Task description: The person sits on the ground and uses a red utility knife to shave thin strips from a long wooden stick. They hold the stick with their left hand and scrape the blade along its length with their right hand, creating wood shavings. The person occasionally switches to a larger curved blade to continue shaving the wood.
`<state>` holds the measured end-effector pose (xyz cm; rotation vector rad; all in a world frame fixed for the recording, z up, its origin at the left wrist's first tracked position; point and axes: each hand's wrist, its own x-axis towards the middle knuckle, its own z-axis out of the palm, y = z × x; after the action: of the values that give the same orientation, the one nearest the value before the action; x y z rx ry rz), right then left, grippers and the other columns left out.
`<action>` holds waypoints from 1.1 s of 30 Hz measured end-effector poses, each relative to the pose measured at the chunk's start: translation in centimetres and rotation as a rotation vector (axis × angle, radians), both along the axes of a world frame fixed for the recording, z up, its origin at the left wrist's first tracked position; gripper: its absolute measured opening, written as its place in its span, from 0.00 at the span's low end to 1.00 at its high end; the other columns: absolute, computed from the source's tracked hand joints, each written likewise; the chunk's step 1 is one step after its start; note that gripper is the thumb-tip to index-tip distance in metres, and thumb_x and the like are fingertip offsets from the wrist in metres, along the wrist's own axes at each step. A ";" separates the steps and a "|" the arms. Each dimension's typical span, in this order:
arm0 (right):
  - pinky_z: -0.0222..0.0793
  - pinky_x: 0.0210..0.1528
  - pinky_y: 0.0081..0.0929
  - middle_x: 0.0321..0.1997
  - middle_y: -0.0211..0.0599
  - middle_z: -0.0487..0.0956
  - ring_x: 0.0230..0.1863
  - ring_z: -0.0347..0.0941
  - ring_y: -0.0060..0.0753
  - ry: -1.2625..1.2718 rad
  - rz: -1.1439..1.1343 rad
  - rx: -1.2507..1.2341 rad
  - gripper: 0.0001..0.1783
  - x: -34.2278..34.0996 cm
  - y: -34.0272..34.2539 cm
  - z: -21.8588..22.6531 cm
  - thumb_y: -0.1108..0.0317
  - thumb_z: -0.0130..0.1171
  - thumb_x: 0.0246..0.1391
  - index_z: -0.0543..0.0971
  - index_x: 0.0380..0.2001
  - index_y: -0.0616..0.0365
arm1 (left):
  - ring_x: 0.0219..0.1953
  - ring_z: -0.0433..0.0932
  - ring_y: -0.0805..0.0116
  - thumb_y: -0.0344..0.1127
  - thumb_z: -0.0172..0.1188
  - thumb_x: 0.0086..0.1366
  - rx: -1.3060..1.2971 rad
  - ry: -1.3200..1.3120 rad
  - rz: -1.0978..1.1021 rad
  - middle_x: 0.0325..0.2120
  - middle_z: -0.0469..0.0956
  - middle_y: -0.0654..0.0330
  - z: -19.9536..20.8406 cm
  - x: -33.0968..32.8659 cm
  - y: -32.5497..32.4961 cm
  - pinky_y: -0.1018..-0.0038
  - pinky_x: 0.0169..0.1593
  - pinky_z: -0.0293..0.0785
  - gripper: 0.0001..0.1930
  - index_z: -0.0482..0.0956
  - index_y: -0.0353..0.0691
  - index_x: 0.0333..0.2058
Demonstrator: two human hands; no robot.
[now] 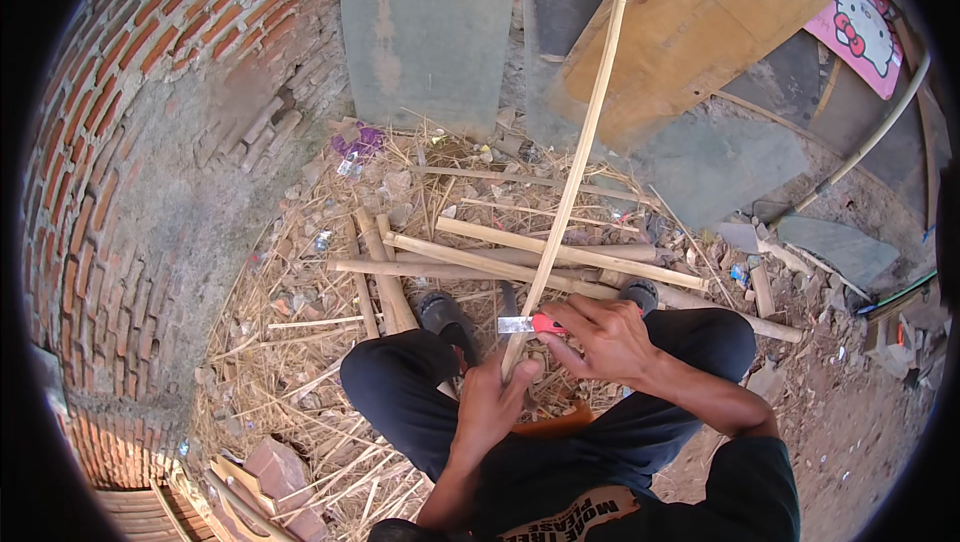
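A long pale bamboo or wooden strip (pixel 577 177) runs from my lap up toward the top of the head view. My left hand (pixel 488 404) is closed around its near end, between my knees. In my right hand (pixel 603 340) is a red-handled knife (pixel 546 324). Its short, wide blade (pixel 514 325) lies crosswise over the strip, just beyond my left hand; whether the edge bites into it cannot be made out. My right fingers are wrapped round the handle and hide part of it.
Poles and split strips (pixel 470 267) lie crossed on shavings-covered ground beyond my feet. A brick wall (pixel 130 172) rises at the left. Grey sheets (pixel 430 37) and a brown board (pixel 710 22) lean at the back, with a pink panel (pixel 862 34) far right. Broken bricks (pixel 283 477) lie at lower left.
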<state>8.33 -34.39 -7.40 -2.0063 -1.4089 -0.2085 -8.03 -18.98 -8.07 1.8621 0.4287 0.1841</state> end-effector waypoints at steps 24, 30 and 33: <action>0.78 0.28 0.41 0.35 0.40 0.85 0.28 0.84 0.47 -0.081 -0.083 -0.069 0.15 6.3 -0.2 2.8 0.60 0.70 0.62 0.87 0.48 0.55 | 0.25 0.67 0.72 0.51 0.59 0.82 0.009 0.083 0.018 0.19 0.69 0.59 -0.6 -4.5 -0.1 0.65 0.32 0.69 0.24 0.79 0.31 0.39; 0.80 0.35 0.43 0.38 0.46 0.87 0.32 0.84 0.52 -0.022 -0.165 -0.047 0.15 10.0 0.8 4.3 0.62 0.69 0.64 0.87 0.46 0.62 | 0.24 0.74 0.61 0.49 0.62 0.80 0.012 0.163 0.042 0.20 0.74 0.52 -1.2 -6.6 -0.3 0.63 0.33 0.73 0.21 0.82 0.31 0.45; 0.80 0.38 0.45 0.37 0.51 0.87 0.33 0.84 0.57 0.024 -0.224 -0.010 0.16 11.8 1.6 2.8 0.59 0.66 0.67 0.87 0.47 0.61 | 0.23 0.75 0.56 0.47 0.63 0.80 -0.020 0.238 0.056 0.21 0.77 0.49 -2.3 -7.5 0.1 0.62 0.35 0.75 0.20 0.84 0.31 0.48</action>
<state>20.09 -32.81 -4.60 -2.1671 -1.1710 -0.2741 -15.57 -18.85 -10.36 1.8606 0.6443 -0.0046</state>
